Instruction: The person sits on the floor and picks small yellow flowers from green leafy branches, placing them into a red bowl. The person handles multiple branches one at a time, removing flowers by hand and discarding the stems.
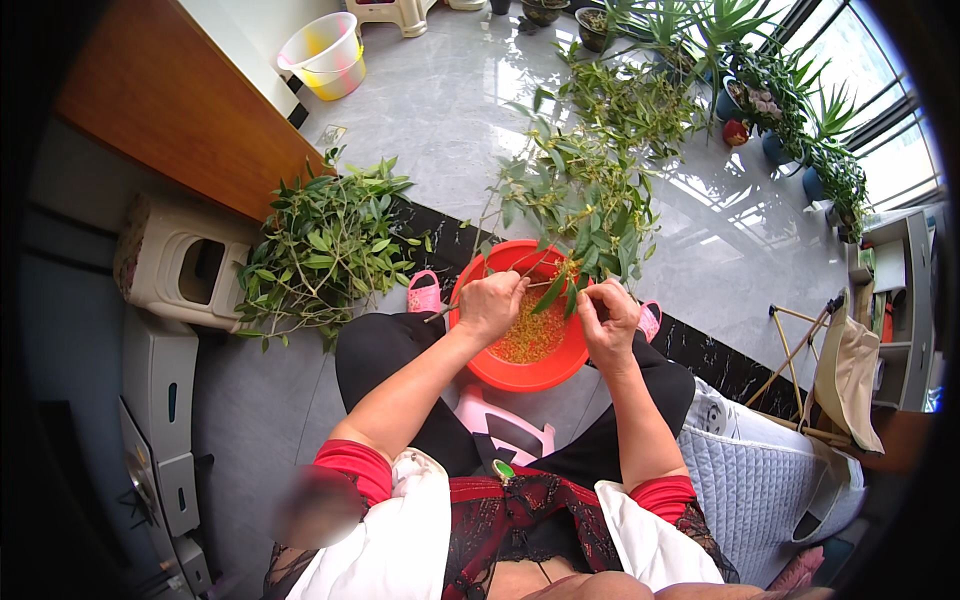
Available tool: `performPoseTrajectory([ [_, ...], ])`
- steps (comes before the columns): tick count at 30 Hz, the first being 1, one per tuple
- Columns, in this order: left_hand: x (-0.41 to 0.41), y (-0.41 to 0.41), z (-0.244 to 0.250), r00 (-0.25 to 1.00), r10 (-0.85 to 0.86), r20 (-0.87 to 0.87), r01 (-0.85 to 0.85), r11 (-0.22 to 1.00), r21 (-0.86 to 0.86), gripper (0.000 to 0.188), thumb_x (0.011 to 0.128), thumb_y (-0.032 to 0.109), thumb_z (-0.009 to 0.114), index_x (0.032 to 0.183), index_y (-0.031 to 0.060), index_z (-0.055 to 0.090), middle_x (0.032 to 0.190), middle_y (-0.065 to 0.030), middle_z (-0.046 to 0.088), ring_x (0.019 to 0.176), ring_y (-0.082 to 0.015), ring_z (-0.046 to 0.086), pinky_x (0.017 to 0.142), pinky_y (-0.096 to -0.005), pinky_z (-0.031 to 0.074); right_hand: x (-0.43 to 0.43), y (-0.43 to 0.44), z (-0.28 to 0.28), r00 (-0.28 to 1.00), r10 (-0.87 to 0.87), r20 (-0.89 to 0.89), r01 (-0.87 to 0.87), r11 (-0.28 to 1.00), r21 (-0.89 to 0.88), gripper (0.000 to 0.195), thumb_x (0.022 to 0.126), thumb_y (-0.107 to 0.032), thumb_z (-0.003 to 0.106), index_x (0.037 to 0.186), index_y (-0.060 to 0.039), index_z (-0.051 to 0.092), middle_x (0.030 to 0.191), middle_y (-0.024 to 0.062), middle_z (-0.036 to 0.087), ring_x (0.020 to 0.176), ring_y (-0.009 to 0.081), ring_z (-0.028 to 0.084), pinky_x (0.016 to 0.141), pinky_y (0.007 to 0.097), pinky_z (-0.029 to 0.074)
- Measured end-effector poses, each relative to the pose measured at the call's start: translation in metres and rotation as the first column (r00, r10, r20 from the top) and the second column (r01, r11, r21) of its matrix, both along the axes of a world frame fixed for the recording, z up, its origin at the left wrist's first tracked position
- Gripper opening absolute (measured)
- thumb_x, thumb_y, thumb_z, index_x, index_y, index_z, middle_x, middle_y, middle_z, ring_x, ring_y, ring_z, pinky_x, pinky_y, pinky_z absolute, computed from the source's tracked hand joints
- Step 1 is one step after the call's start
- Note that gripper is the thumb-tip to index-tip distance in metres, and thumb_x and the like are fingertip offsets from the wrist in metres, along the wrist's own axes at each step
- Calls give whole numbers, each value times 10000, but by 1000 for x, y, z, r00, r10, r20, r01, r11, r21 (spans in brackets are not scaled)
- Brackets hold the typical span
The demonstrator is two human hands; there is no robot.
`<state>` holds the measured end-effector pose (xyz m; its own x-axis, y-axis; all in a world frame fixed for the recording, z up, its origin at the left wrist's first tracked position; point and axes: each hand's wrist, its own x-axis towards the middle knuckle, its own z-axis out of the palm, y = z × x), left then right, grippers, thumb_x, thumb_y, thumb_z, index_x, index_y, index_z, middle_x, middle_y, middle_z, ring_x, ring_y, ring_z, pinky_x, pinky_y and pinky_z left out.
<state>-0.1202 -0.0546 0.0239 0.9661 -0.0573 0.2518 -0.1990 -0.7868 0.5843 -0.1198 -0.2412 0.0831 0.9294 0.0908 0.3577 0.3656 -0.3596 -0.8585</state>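
Note:
My left hand [491, 304] grips the woody stem of a flowering branch [592, 225], with a bare stem end poking out to the left. Green leaves and small yellow blossoms cover the branch, which leans over the far rim of a red plastic basin [517, 379]. With thumb and forefinger pinched together, my right hand [611, 319] is at a leaf on the near side of the branch; its fingertips partly hide what they hold. Loose yellow-orange petals [529, 334] lie across the bottom of the basin, which sits between my legs.
Cut leafy branches [330, 247] are heaped to the left beside a beige plastic stool [180, 262]. More branches [637, 105] lie ahead, near potted plants [780, 112] by the window. A bucket [326, 60] stands at far left, a folding chair [840, 367] at right.

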Motion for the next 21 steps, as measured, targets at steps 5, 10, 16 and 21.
performPoseTrajectory([
  [5,3,2,0,999,43,-30,-45,997,-68,319,886,277,556,664,53,504,613,-144,550,591,-356,572,494,-443,419,-2,5,0,988,142,-52,-144,989,-33,56,773,9,636,730,3,600,628,57,505,485,140,463,454,263,357],
  [10,4,2,1,998,46,-32,-50,992,-113,376,890,322,561,650,43,490,603,-161,536,578,-370,557,492,-449,403,3,3,-13,968,135,210,-105,983,-150,41,760,36,625,759,1,605,701,89,565,606,200,549,539,282,424],
  [16,3,2,2,999,39,-14,-41,991,-125,396,902,327,548,638,40,480,586,-164,525,558,-373,547,482,-447,395,3,4,-7,994,-98,52,97,995,12,175,738,100,623,884,4,605,805,100,570,628,166,587,581,252,470],
  [21,3,1,6,1000,17,-6,-17,994,-112,380,909,314,537,646,45,488,589,-151,527,559,-359,554,480,-440,398,4,0,-7,988,-80,130,87,995,-47,126,785,58,630,894,-1,605,736,50,560,557,106,551,524,224,444],
])
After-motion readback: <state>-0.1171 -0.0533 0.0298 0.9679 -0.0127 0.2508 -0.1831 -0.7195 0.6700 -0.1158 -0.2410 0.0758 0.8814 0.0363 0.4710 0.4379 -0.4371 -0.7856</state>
